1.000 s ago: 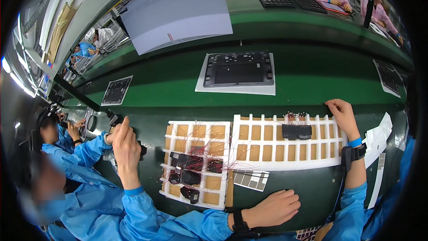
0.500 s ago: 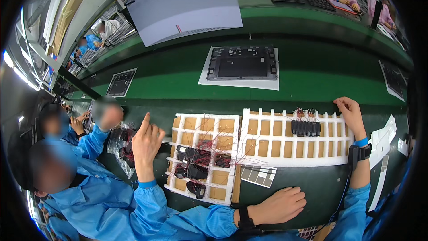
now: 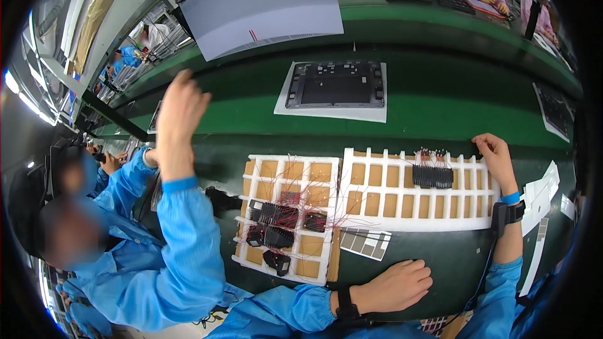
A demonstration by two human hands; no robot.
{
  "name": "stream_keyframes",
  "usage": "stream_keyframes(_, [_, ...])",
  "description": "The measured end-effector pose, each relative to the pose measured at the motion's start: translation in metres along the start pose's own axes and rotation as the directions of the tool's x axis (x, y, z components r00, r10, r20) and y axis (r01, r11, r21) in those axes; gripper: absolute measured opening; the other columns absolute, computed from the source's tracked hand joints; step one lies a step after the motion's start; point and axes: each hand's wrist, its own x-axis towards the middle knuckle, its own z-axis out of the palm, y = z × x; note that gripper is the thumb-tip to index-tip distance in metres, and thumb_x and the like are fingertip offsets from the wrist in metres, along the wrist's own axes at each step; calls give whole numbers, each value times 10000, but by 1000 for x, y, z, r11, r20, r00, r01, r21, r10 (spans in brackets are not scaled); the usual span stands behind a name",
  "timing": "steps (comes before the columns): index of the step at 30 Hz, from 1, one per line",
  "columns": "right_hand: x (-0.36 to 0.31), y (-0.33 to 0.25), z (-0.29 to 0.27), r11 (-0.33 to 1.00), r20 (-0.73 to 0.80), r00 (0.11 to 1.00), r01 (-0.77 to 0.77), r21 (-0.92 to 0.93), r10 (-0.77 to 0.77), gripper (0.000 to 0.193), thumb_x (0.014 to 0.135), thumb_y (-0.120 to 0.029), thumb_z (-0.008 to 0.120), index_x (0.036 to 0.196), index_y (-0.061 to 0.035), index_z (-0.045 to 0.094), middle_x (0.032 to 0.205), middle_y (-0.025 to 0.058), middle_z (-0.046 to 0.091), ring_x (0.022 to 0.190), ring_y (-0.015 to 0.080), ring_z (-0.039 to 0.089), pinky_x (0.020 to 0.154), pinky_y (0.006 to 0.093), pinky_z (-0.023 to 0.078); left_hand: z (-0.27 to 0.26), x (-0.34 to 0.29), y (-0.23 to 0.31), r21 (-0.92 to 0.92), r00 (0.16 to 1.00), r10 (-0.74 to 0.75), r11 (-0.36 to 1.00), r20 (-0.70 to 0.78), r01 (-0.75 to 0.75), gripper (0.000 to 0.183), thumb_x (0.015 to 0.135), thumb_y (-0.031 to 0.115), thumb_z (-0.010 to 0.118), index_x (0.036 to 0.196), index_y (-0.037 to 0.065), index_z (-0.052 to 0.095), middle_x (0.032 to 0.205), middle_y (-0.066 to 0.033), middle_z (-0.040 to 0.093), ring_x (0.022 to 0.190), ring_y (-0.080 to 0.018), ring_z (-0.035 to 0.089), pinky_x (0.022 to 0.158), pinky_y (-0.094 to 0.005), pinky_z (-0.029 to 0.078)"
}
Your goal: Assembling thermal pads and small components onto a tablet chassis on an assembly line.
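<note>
My left hand (image 3: 397, 285), with a black wristband, lies palm down near the front of the bench, its fingers loosely extended and holding nothing. My right hand (image 3: 495, 156) rests by the far right corner of a white foam tray (image 3: 402, 223); its fingers are curled, with nothing visible in them. In that tray's far row stands a tight group of thin black parts (image 3: 432, 177) with fine wires. Left of it, a second white foam tray (image 3: 322, 257) carries a loose heap of black parts (image 3: 277, 237) with tangled red wires. A sheet of grey rectangles (image 3: 364, 243) lies between the trays and my left hand.
A co-worker's raised hand (image 3: 181, 110) reaches over the bench from the left. On the green surface beyond, an opened tablet housing (image 3: 336, 85) lies on white paper. Another housing (image 3: 553, 110) is far right. Behind hangs a monitor (image 3: 264, 9). White strips (image 3: 540, 198) lie right of my forearm.
The co-worker's hand has swung up and away from beside the left tray. The middle tablet housing has shifted slightly left. My two hands have stayed in place.
</note>
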Motion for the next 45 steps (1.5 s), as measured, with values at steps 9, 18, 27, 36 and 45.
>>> stream_keyframes(9, [1,-1,-1,1000,-1,1000,3,-30,-3,208,1020,-120,602,1024,55,716,771,3,601,726,76,506,667,248,428,1,1,0,-11,1000,-2,1000,-13,2,161,924,140,695,855,48,581,887,-77,516,891,-252,522,818,-363,483])
stream_keyframes(18, [-1,6,1,1000,4,1000,-3,-29,3,216,1017,-129,623,1044,57,729,784,-4,628,732,73,523,649,252,429,-1,1,0,23,999,-1,1000,37,0,165,936,173,690,859,66,591,879,-64,521,875,-243,526,799,-353,477])
stream_keyframes(27, [-3,-10,-1,999,-26,1000,-14,-33,14,237,996,-168,649,1031,48,742,776,49,671,710,98,546,649,278,452,-3,3,0,32,999,-8,999,48,7,160,956,184,683,881,56,621,873,-62,525,857,-235,530,775,-353,480])
stream_keyframes(36, [-2,-14,0,997,-26,1000,-13,-71,11,247,996,-171,641,1044,48,746,820,88,716,723,126,590,682,288,485,-4,3,0,49,998,-8,999,57,5,153,961,183,681,891,55,635,868,-62,527,859,-237,533,785,-351,492])
stream_keyframes(45, [-2,-15,0,998,-16,999,28,-62,-29,240,984,-168,648,1053,38,751,852,107,748,738,131,642,689,291,507,-7,5,0,19,997,-38,999,61,37,134,965,195,684,899,84,646,847,-45,534,856,-233,549,777,-341,493])
